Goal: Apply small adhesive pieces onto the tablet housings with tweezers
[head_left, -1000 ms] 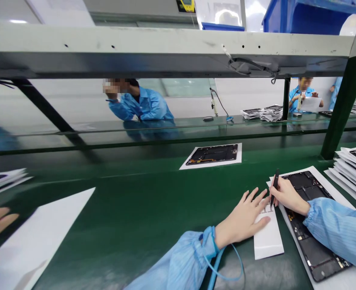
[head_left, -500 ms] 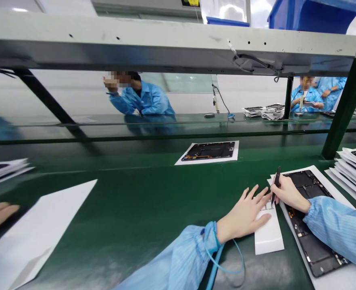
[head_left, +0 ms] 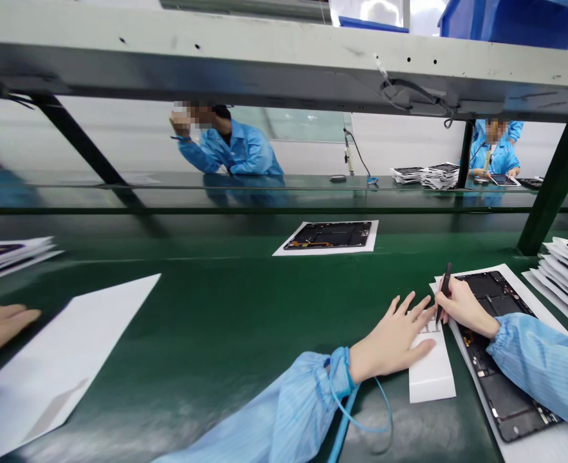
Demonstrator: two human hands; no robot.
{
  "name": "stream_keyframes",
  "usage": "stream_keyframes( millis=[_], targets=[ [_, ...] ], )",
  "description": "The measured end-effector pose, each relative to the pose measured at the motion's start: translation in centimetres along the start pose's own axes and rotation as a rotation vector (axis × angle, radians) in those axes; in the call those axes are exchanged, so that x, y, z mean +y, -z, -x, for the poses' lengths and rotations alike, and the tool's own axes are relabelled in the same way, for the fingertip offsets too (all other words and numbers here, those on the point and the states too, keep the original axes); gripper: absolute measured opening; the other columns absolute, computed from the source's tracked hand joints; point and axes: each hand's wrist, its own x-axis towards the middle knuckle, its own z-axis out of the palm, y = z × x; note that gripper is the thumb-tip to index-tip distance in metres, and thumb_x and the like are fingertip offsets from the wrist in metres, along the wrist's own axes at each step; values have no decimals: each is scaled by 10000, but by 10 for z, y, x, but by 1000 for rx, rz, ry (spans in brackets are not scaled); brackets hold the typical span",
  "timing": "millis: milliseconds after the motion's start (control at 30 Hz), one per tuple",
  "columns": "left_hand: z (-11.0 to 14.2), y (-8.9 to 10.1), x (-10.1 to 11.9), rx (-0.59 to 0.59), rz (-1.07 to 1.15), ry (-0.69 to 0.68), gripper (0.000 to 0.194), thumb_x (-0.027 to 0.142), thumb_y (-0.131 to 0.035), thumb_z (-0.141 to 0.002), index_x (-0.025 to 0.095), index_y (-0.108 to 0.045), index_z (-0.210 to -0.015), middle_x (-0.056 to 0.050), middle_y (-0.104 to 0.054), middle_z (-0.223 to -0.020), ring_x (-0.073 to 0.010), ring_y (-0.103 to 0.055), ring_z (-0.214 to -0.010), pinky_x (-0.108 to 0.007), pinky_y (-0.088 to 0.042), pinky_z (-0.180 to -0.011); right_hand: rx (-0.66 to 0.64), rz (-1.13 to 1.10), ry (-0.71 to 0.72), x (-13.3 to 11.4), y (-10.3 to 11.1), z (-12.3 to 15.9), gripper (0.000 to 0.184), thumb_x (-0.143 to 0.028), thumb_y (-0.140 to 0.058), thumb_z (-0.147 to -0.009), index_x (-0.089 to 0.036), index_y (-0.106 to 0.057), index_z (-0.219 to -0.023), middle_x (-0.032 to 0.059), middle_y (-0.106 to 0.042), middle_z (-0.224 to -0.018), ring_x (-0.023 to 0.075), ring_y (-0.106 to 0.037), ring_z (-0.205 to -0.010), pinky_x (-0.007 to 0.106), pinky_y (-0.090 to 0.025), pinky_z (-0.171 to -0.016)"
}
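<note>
My left hand (head_left: 395, 341) lies with fingers spread on a white sheet of small stickers (head_left: 432, 373), pressing it to the bench. Black tweezers (head_left: 445, 292) are pinched in my right hand (head_left: 462, 307), their tip down at the grey pieces near the sheet's upper edge. Under my right forearm lies a tablet-sized black device housing (head_left: 510, 399), its inner side up, on white paper (head_left: 549, 444). The sleeve hides part of the housing. A blue wrist strap with a cord (head_left: 351, 408) circles my left wrist.
A second housing (head_left: 332, 236) lies on paper farther back. Stacked papers and housings (head_left: 566, 276) stand at right, by a green post (head_left: 549, 186). At left are a large white sheet (head_left: 71, 373) and another person's hand (head_left: 4, 328). A shelf (head_left: 264, 71) spans overhead; co-workers sit beyond.
The camera view has shifted slightly. My left hand stays on the sheet, and the tweezers remain at its grey pieces. At the far right, a co-worker's held device has been lowered toward the bench.
</note>
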Motion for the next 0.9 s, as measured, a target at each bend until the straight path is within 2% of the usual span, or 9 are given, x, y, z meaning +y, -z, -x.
stream_keyframes(
  millis=[433,633,900],
  targets=[
    [0,1,0,-6,-3,1,636,457,-371,-969,160,-186,-1500,-108,-132,-1566,-386,-107,-1427,-588,-148,-1141,-42,-45,37,8,0,-3,170,-51,-557,-897,-143,-503,-765,-112,-498,-459,80,-529,-363,169,-444,-400],
    [1,1,0,-5,3,0,637,462,-362,-971,143,-196,-1496,-106,-119,-1568,-386,-106,-1427,-595,-140,-1139,-101,-125,51,11,3,-6,171,-65,-530,-881,-167,-447,-772,-87,-557,-532,84,-559,-377,161,-428,-384],
    [0,0,-2,10,13,-3,631,461,-374,-961,145,-229,-1488,-109,-155,-1563,-385,-122,-1426,-607,-156,-1132,-189,-241,61,14,5,-10,157,-212,-547,-834,-192,-407,-768,-63,-582,-551,104,-591,-378,154,-424,-360]
  ],
)
